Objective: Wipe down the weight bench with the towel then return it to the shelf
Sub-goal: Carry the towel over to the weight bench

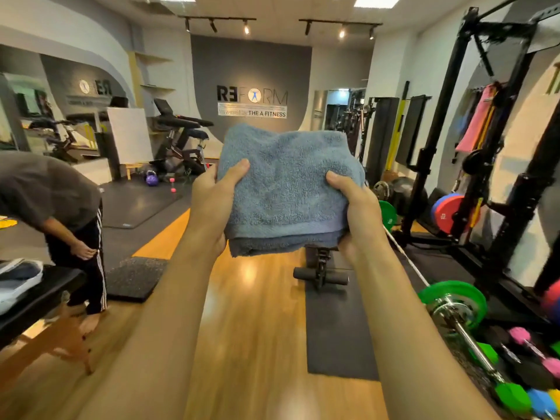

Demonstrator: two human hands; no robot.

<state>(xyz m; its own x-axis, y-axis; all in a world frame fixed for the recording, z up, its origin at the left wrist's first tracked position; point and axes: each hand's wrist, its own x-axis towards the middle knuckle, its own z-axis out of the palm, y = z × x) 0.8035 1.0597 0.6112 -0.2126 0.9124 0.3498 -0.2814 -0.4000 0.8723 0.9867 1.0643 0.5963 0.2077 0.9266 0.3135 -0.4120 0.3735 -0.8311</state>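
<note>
A folded blue-grey towel is held up at chest height in front of me. My left hand grips its left edge, thumb on top. My right hand grips its right edge the same way. Below and behind the towel, the black weight bench stands on a dark mat; only its leg-roller end and post show, the pad is hidden by the towel. No shelf for the towel can be made out for certain.
A person in a grey shirt and striped trousers bends over at the left beside a black bench. A barbell with green plates, coloured dumbbells and a black rack fill the right. Wooden floor runs ahead.
</note>
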